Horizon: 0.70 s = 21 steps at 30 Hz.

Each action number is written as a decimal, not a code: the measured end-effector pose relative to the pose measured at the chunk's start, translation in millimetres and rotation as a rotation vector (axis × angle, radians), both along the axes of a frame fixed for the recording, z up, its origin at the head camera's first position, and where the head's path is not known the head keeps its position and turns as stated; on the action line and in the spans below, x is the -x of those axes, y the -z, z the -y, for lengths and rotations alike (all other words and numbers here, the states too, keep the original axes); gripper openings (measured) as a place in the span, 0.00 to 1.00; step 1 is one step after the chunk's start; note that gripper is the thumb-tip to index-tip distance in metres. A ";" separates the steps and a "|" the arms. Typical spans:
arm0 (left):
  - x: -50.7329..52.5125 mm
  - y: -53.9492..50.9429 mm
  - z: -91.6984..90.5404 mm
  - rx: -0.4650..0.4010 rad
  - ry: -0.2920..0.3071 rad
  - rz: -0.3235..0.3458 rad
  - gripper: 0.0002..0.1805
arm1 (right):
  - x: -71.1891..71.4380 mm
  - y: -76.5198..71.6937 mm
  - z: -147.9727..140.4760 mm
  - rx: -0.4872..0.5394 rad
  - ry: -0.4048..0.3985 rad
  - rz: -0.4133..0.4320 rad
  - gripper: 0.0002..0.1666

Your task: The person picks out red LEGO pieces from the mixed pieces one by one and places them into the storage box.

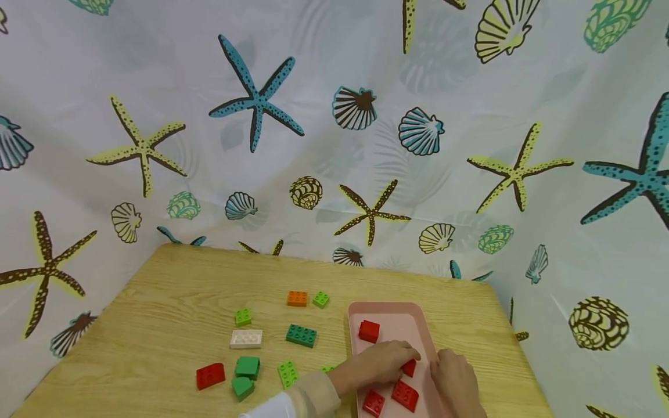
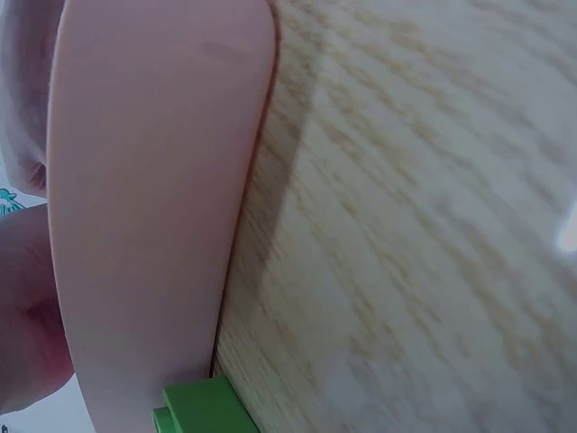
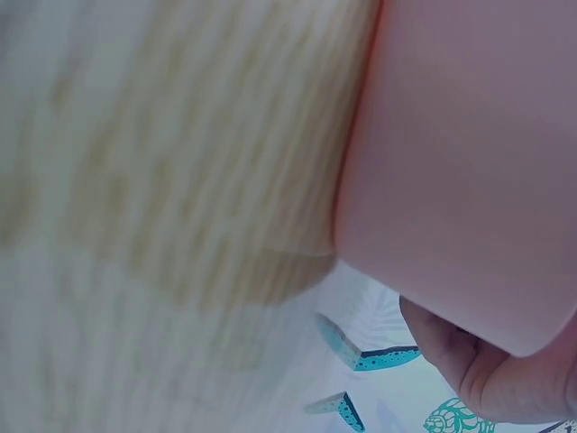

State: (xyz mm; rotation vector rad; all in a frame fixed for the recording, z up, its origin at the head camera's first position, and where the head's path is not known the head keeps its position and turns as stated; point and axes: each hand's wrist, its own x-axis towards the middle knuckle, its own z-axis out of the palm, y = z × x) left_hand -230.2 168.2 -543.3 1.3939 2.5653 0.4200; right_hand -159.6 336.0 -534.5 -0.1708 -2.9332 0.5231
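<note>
A pink tray (image 1: 384, 309) stands on the right part of the table. My left hand (image 1: 384, 360) reaches over its left wall, fingers curled at a red brick (image 1: 409, 367) that they partly cover. Beside the far right wall, my right hand (image 1: 456, 377) grips the tray's rim; in the right wrist view, the curled right hand (image 3: 496, 374) is partly hidden by the tray wall (image 3: 460, 171). More red bricks lie in the tray: one at the far end (image 1: 369, 331), a sloped one (image 1: 405, 395) and a small one (image 1: 373, 403) nearer me.
Left of the tray lie a red brick (image 1: 210, 376), a white brick (image 1: 246, 338), an orange brick (image 1: 297, 298), a dark green brick (image 1: 301, 335) and several other green ones. A green brick (image 2: 209, 408) sits close against the tray's wall. A patterned curtain (image 1: 313, 145) surrounds the table.
</note>
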 end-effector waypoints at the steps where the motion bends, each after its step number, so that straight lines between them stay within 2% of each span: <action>1: -0.1 -0.4 0.1 -0.002 0.001 0.004 0.25 | 0.1 -0.1 0.0 0.002 0.001 0.003 0.18; 6: -0.8 -3.4 3.5 -0.008 -0.001 0.022 0.25 | 0.3 -0.8 0.4 0.001 0.006 0.016 0.17; 12: 0.7 -13.3 11.9 -0.048 -0.024 0.046 0.25 | 0.6 -1.1 1.8 -0.007 0.007 0.041 0.18; 21: 10.3 -23.6 26.1 -0.094 -0.032 0.014 0.24 | 3.0 -1.7 2.8 0.003 0.046 0.118 0.17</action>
